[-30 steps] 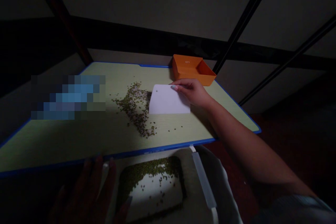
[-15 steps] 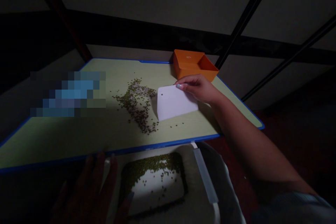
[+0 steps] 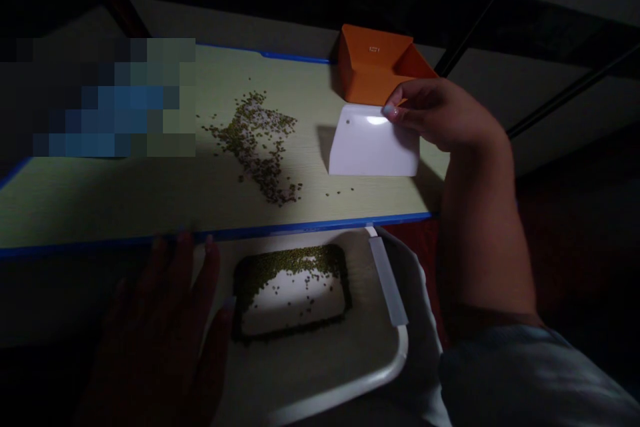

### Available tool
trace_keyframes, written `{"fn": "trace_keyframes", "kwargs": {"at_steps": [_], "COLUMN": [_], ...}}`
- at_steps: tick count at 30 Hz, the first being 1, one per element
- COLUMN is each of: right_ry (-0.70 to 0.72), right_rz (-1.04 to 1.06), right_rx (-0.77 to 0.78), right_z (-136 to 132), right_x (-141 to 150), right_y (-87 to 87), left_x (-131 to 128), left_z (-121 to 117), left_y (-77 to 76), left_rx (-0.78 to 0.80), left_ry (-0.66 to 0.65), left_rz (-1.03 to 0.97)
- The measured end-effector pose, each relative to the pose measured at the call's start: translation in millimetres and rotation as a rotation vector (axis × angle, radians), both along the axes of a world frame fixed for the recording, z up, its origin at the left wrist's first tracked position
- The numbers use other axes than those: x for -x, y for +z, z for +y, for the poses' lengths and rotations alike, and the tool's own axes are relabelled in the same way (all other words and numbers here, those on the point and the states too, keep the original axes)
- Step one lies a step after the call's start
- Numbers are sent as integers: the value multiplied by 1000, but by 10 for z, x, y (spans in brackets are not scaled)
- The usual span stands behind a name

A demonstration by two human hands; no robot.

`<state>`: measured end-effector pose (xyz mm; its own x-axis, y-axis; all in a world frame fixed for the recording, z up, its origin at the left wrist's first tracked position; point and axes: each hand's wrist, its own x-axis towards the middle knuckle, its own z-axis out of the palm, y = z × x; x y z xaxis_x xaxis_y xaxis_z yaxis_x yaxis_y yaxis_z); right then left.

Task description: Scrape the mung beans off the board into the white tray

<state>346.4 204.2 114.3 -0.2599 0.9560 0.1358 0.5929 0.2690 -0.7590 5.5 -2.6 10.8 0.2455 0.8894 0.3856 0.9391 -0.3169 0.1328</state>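
Note:
My right hand (image 3: 425, 113) pinches the upper right edge of a white plastic scraper (image 3: 373, 147), a flat sheet with a small hole in one corner. The scraper stands tilted over the board (image 3: 125, 203), to the right of a scattered heap of small green beans (image 3: 265, 170). In deep shadow, my left hand (image 3: 170, 313) lies across the left rim of a white bin (image 3: 320, 373), fingers spread and the thumb at its inner side. More green beans (image 3: 295, 260) gather along the far and left sides of the bin's floor.
An orange open box (image 3: 375, 80) stands at the board's far right, just behind the scraper. A few loose beans (image 3: 339, 192) lie near the front edge. A blurred-out patch (image 3: 120, 107) covers the board's left. The bin has a grey side handle (image 3: 389, 280).
My right hand has moved the scraper rightward, away from the bean heap. The view has tipped downward, so more of the bin shows. My left hand stays at the bin's left rim.

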Motion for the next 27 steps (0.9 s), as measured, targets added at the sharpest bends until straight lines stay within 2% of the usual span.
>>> {"fn": "trace_keyframes", "kwargs": {"at_steps": [6, 10, 17, 27], "right_ry": [-10, 61, 225, 282], "right_rz": [-104, -171, -94, -115], "right_rx": [53, 93, 104, 127], "right_z": [-20, -6, 34, -15], "right_x": [-74, -112, -91, -24], "right_y": [50, 58, -12, 16], "left_x": [11, 18, -13, -8], "left_z": [-5, 1, 14, -2], "left_y": [-15, -38, -14, -19], "left_rx": [9, -8, -15, 3], "left_ry": [-2, 18, 1, 5], "left_rz": [-25, -25, 16, 47]}}
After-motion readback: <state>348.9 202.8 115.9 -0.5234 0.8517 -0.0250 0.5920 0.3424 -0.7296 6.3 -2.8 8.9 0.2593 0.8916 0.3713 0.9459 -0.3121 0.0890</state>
